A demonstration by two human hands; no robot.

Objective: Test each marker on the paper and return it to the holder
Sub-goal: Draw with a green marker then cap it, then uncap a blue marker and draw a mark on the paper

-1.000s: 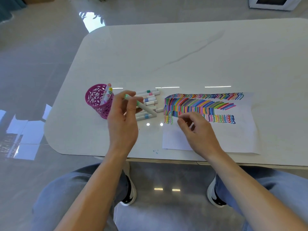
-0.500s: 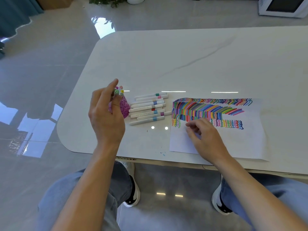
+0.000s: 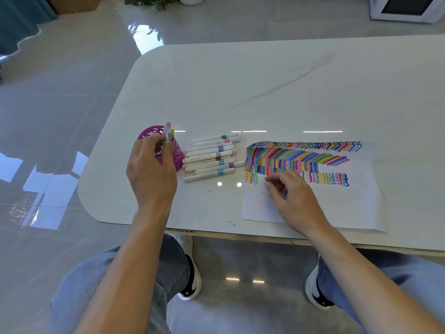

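holder (image 3: 178,160) 1 | paper (image 3: 337,208) 1 | loose markers (image 3: 209,157) 9 | upright markers (image 3: 167,128) 2+

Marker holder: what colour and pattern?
The holder is magenta-purple with a white lacy pattern. It shows in the head view, partly behind the left hand.
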